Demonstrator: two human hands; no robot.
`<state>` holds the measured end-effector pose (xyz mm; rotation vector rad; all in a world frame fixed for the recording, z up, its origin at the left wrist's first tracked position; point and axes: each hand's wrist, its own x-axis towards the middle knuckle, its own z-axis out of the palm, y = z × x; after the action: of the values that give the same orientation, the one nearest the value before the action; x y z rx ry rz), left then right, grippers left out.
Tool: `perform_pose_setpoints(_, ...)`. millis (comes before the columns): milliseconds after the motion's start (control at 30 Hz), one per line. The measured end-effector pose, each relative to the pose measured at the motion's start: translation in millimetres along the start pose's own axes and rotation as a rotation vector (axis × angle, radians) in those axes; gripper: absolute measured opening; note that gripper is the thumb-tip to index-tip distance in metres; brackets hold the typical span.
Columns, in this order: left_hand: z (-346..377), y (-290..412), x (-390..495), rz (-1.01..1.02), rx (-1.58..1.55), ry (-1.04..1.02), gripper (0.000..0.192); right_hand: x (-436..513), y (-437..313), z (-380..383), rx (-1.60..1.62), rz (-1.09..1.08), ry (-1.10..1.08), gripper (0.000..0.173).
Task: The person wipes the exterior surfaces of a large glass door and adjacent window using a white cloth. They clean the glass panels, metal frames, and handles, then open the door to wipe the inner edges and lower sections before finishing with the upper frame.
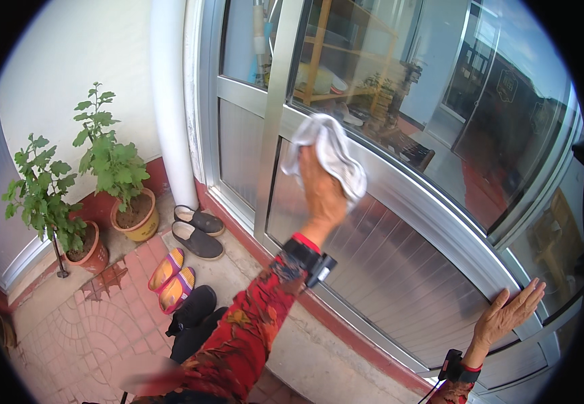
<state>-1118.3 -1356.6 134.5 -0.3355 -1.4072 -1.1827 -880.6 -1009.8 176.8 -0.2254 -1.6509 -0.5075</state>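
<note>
My left hand [322, 194] holds a crumpled white cloth [345, 164] against the aluminium sliding door. The cloth lies over the metal rail [393, 184] under the glass pane [372, 65] and the top of the ribbed lower panel [372, 257]; part of it is bunched above my fingers. At the lower right, my right hand [506, 315] rests flat on the door's metal frame, fingers spread and nothing held. Both wrists wear black straps with small devices. Through the glass, a wooden shelf [317, 50] shows among reflections.
Two potted plants [113, 166] [44, 197] stand by the white wall. Several shoes line the concrete step: dark slip-ons [198, 240], colourful slippers [176, 288] and black shoes [191, 308]. A white pipe [171, 101] runs down beside the door. Red paving [85, 323] lies at left.
</note>
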Motion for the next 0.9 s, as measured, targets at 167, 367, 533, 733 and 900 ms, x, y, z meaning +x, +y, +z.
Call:
perform_pose_setpoints(167,-18,-38,36,0.012,0.027,-0.043,0.059,-1,0,1,0.023,0.002,0.001,0.061)
perform_pose_setpoints(367,-12,38,-43,0.239,-0.011,-0.345,0.059,-3,3,2,0.011,0.006,-0.001,0.061)
perform_pose_setpoints(533,-19,-29,5,0.040,-0.052,-0.088,0.058,-5,9,-2,-0.024,0.002,-0.034,0.061)
perform_pose_setpoints(733,-18,-15,-1,0.013,-0.014,-0.084,0.061,-6,5,0,-0.029,0.020,-0.023,0.061)
perform_pose_setpoints(900,-16,19,-25,0.076,-0.014,-0.200,0.053,-4,5,0,-0.007,0.010,-0.028,0.062)
